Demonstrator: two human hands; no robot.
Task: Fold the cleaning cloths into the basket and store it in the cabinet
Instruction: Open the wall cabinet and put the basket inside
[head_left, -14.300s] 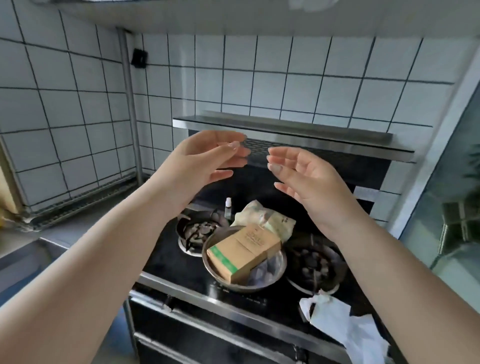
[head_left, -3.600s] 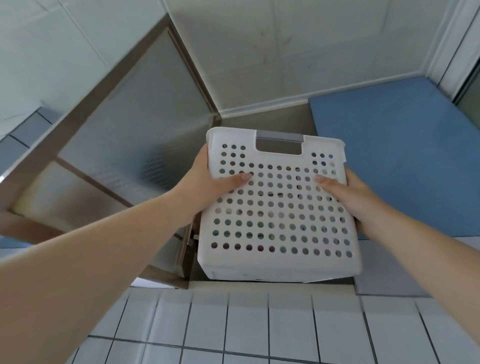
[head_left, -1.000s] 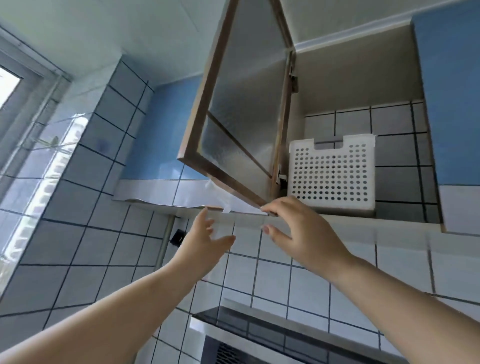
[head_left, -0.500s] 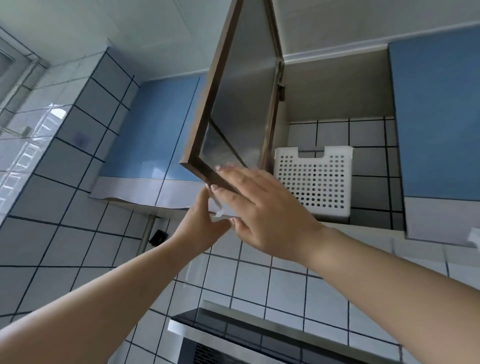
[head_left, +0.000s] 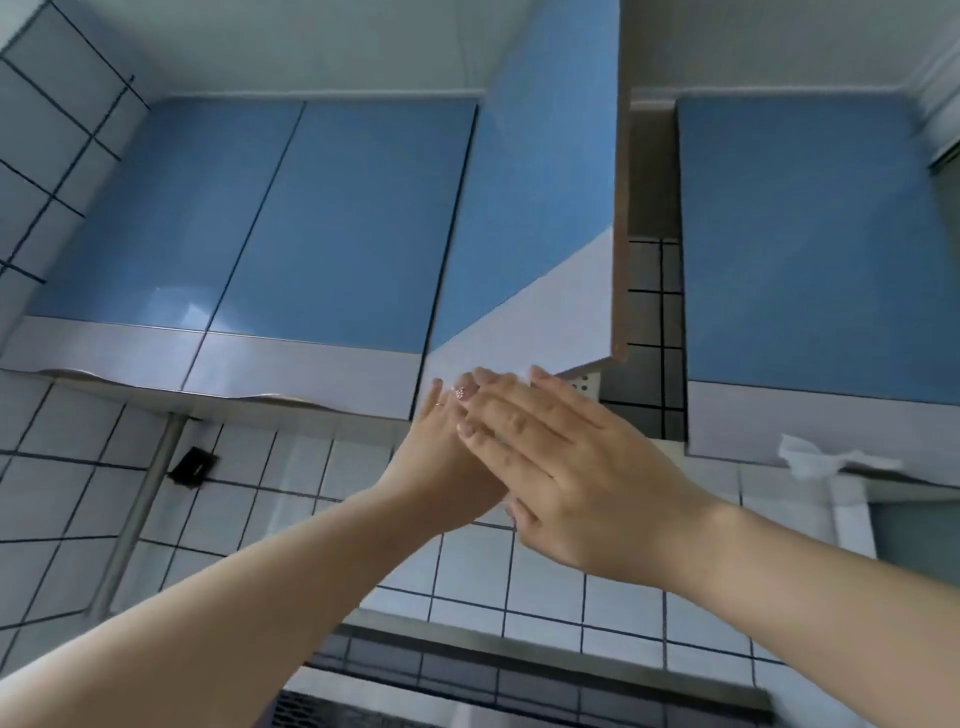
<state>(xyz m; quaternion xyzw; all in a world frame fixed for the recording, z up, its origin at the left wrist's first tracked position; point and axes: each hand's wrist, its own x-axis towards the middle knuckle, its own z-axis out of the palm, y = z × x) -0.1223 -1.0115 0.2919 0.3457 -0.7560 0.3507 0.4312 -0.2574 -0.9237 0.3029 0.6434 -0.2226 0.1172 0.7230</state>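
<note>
Both hands, the right hand (head_left: 582, 462) over the left hand (head_left: 441, 457), press with straight fingers (head_left: 498, 384), holding nothing, on the low edge of the cabinet door (head_left: 540, 218), which seems to stand just ajar from the opening to its right.

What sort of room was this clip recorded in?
Most likely a home kitchen: blue wall cabinets hang over a white tiled wall, one cabinet door stands part open, and what looks like a range hood sits below.
</note>
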